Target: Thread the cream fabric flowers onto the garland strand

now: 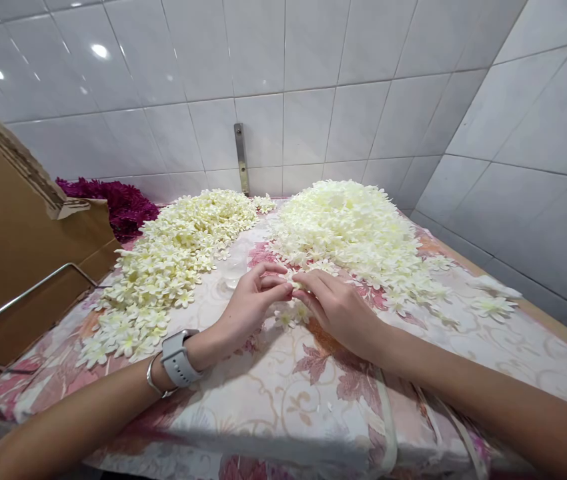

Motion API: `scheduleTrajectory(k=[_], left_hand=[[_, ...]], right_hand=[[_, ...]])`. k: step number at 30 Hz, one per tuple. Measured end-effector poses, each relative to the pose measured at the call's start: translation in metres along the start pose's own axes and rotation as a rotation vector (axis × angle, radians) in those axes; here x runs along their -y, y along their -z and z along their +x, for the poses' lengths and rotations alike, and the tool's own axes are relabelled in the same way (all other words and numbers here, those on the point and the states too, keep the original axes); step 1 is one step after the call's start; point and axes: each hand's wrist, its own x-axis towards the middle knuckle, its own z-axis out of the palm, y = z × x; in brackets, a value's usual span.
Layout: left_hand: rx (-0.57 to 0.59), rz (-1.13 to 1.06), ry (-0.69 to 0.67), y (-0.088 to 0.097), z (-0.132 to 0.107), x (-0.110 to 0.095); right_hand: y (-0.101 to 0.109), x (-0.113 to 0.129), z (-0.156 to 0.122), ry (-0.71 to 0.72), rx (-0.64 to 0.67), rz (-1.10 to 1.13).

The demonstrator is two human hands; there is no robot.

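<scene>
My left hand point(256, 297), with a watch point(179, 359) and a thin bangle at the wrist, is closed, its thumb and fingertips meeting those of my right hand point(336, 303). Between the fingertips a small white flower point(295, 285) is pinched, partly hidden by the fingers. Just below the hands, a few loose white flowers point(291, 315) lie on the floral tablecloth point(283, 400). A clear small container point(233, 270) stands left of my left hand. Beyond my right hand rises a large heap of white flowers point(343, 220).
A second heap of cream-white flowers point(183, 247) spreads along the left. Dark magenta flowers point(113, 203) lie behind a cardboard box point(28, 220) with a metal rod point(23, 297). Tiled walls point(308, 127) bound the back and right. A larger flower point(493, 307) lies near the right edge.
</scene>
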Motion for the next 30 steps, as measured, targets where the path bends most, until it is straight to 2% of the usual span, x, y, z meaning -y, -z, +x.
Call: scheduleTrajectory(k=[8, 12, 15, 17, 19, 22, 24, 26, 30], left_hand=[[0.02, 0.083, -0.138, -0.002, 0.008, 0.002], [-0.083, 0.104, -0.227, 0.003, 0.009, -0.002], [-0.177, 0.106, -0.271, 0.008, 0.01, -0.002], [-0.196, 0.106, -0.268, 0.009, 0.011, 0.0], [-0.187, 0.102, -0.25, 0.009, 0.011, 0.003], [-0.152, 0.092, -0.212, 0.006, 0.01, 0.007], [-0.123, 0.084, -0.182, 0.003, 0.01, 0.011], [-0.089, 0.072, -0.14, 0.001, 0.009, 0.015], [-0.035, 0.023, -0.046, 0.0, 0.009, 0.022]], right_hand=[[0.0, -0.008, 0.002, -0.054, 0.001, -0.013], [0.002, 0.002, 0.003, -0.048, -0.02, -0.025], [-0.002, 0.007, 0.002, 0.031, 0.064, -0.02], [-0.005, 0.002, 0.001, 0.07, 0.124, -0.03], [-0.007, -0.011, 0.001, 0.039, 0.12, -0.071], [-0.002, -0.033, 0.002, -0.088, 0.019, -0.155], [0.002, -0.039, 0.003, -0.131, -0.04, -0.175], [0.005, -0.035, 0.005, -0.098, -0.032, -0.139], [0.002, -0.012, 0.005, 0.031, 0.083, -0.039]])
